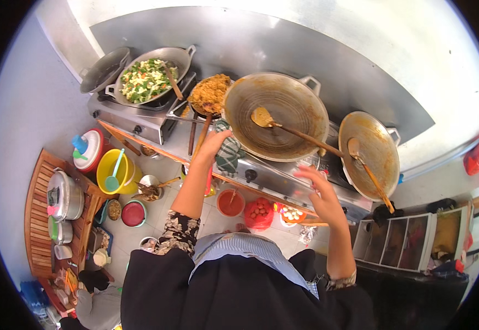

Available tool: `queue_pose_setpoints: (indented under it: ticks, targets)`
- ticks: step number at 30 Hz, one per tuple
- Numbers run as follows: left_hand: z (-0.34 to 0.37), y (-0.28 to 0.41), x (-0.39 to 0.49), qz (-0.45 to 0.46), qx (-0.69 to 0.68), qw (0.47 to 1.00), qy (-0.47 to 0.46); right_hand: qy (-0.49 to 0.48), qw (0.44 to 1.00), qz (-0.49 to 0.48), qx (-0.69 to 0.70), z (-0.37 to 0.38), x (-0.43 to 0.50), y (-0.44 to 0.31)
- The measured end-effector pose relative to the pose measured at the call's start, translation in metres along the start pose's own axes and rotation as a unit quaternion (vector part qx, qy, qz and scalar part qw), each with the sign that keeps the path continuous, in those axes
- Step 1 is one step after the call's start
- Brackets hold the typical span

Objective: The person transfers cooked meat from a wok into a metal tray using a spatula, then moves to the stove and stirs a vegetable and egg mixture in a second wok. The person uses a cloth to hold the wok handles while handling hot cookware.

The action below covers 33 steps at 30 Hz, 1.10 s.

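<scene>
My left hand (pixel 212 146) grips a green-and-white checkered cloth (pixel 228 152) at the left rim of a large metal wok (pixel 239 132); the wok's near handle is hidden. Inside that wok, which bears only oily residue, lies a wooden-handled spatula (pixel 297 136), its handle reaching over the right rim. My right hand (pixel 322 198) hovers in front of the stove (pixel 264 173), below the wok, its fingers apart and holding nothing. A smaller wok (pixel 375 144) with a wooden spatula (pixel 365 161) stands on the right. Behind my left hand sits a pan of orange-brown food (pixel 210 95).
A wok of chopped vegetables (pixel 146 80) sits on another stove (pixel 140 123) at left. On the floor stand a yellow bucket (pixel 113 167), a pot of red sauce (pixel 230 202) and a red plastic bag (pixel 260 222). Another person (pixel 95 305) is at lower left, beside a wooden bench (pixel 37 222).
</scene>
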State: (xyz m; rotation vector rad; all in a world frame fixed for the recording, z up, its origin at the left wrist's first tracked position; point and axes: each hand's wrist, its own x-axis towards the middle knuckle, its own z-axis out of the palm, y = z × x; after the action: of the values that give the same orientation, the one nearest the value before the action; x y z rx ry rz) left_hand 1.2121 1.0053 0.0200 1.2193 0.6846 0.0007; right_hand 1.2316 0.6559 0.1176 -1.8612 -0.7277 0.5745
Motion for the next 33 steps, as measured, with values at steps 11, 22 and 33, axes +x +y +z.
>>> queue_pose_setpoints:
  ticks: [11,22,33]
  targets:
    - [0.005,0.004,-0.008,0.146,0.064,0.978,0.132,-0.156,0.853,0.215,-0.450,0.064,0.289,0.067]
    - [-0.013,0.008,0.010,0.096,0.032,0.995,0.005,-0.065,0.955,0.185,-0.223,0.047,0.267,0.050]
    - [-0.057,0.063,0.010,-0.089,0.019,0.984,-0.150,0.007,0.945,-0.165,0.281,0.137,0.143,-0.204]
